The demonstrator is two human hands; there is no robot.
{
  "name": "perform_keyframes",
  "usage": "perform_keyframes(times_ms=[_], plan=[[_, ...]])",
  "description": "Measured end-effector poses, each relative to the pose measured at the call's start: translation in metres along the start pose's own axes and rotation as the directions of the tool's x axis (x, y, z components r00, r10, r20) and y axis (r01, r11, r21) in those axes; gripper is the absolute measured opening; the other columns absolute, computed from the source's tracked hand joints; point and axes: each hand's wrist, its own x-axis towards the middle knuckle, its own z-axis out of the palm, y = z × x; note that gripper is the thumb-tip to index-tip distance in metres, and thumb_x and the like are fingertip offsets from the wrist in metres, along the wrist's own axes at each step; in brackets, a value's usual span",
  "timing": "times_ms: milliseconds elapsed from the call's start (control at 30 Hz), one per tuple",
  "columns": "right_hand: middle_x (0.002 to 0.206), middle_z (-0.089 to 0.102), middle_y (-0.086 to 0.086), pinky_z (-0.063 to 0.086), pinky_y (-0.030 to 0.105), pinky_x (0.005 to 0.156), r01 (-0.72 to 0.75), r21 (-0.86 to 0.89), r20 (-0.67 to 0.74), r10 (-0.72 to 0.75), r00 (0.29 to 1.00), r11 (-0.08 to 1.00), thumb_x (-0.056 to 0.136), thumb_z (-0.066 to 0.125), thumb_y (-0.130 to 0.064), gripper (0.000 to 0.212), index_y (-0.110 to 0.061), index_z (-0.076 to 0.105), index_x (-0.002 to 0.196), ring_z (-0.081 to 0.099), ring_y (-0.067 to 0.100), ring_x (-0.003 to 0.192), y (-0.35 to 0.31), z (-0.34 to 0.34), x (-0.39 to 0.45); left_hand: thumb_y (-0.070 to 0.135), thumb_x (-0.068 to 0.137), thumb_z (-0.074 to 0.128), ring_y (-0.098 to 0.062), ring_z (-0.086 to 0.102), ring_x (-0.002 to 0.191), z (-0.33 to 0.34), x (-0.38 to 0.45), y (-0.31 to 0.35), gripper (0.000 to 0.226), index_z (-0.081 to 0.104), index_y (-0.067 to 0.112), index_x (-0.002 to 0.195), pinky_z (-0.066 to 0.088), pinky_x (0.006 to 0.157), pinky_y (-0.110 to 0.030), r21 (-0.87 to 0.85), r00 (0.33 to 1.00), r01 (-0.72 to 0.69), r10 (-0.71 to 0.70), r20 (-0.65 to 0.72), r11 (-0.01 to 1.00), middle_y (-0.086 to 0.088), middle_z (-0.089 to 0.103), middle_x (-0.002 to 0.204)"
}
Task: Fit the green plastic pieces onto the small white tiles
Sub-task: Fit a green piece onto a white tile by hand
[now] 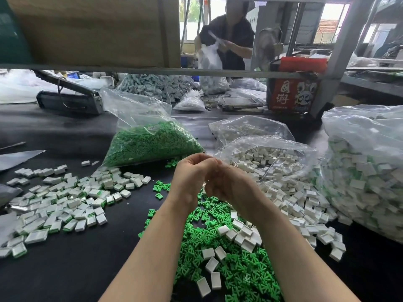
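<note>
The left hand (192, 177) and right hand (229, 184) met above the black table (72, 269), fingers curled inward and touching; whatever they pinched was hidden from view, so I cannot tell what either held. Beneath the forearms lay a heap of loose green plastic pieces (235, 267) with a few small white tiles (239, 234) scattered on top. To the left spread a pile of finished tiles (65, 205) showing green edges. Beyond the hands sat a clear bag of green pieces (150, 142), an open bag of white tiles (270, 162), and a large bag of assembled tiles (366, 175) at right. Farther back a person (229, 40) handled a white bag.
</note>
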Motion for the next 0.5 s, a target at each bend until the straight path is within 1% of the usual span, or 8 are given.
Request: perform_keyframes(times_ms=[100,167,267,333,433,500], plan=[[0.069,0.057,0.014,0.023,0.031,0.053,0.009,-0.003,-0.003,-0.009,1.0,1.0,0.093,0.044,-0.047,0.049,-0.004,0.065,0.095,0.041,0.025,0.063,0.002,0.0,0.002,-0.002,0.086,0.062,-0.019,0.051,0.047,0.002,0.0,0.0,0.022,0.062,0.01,0.067,0.035,0.035,-0.018,0.004,1.0,0.0,0.0,-0.014,1.0,-0.005,0.057,0.055],[0.071,0.057,0.016,0.026,0.029,0.052,0.006,0.0,-0.007,-0.006,1.0,1.0,0.093,0.044,-0.05,0.048,-0.007,0.066,0.092,0.041,0.025,0.064,0.004,0.0,0.003,0.0,0.086,0.064,-0.019,0.051,0.048,0.001,0.0,0.0,0.025,0.06,0.011,0.064,0.036,0.034,-0.019,0.016,1.0,0.003,-0.003,-0.018,1.0,-0.004,0.057,0.055],[0.064,0.057,0.011,0.029,0.024,0.048,0.005,0.014,-0.03,-0.005,1.0,1.0,0.091,0.046,-0.055,0.055,-0.003,0.063,0.095,0.042,0.021,0.057,0.008,0.001,0.005,-0.001,0.087,0.063,-0.021,0.052,0.047,-0.002,0.001,0.0,0.026,0.056,0.01,0.064,0.036,0.034,-0.02,0.008,1.0,0.016,-0.016,-0.006,1.0,-0.004,0.057,0.054],[0.057,0.057,0.008,0.03,0.021,0.045,0.007,0.018,-0.062,-0.006,0.998,1.0,0.089,0.049,-0.058,0.053,-0.007,0.065,0.087,0.043,0.017,0.051,0.009,0.001,0.005,-0.001,0.088,0.062,-0.021,0.051,0.044,-0.001,0.001,-0.001,0.027,0.053,0.01,0.064,0.036,0.034,-0.02,0.013,1.0,0.022,-0.022,0.0,1.0,-0.005,0.056,0.052],[0.052,0.055,0.003,0.027,0.022,0.044,0.017,0.027,-0.108,-0.014,0.994,0.999,0.088,0.052,-0.056,0.045,-0.019,0.068,0.069,0.042,0.014,0.047,0.011,0.001,0.006,0.0,0.087,0.063,-0.02,0.051,0.041,0.001,0.0,-0.002,0.026,0.053,0.009,0.065,0.037,0.034,-0.021,0.015,0.999,0.041,-0.041,-0.005,0.999,-0.006,0.056,0.051],[0.053,0.053,0.0,0.026,0.024,0.046,0.024,0.045,-0.12,-0.018,0.993,0.999,0.088,0.054,-0.053,0.042,-0.02,0.067,0.066,0.043,0.012,0.046,0.012,0.002,0.006,0.0,0.087,0.064,-0.017,0.053,0.042,0.001,0.001,-0.002,0.025,0.054,0.009,0.066,0.041,0.037,-0.023,-0.008,0.998,0.06,-0.06,-0.007,0.998,-0.005,0.057,0.053]])
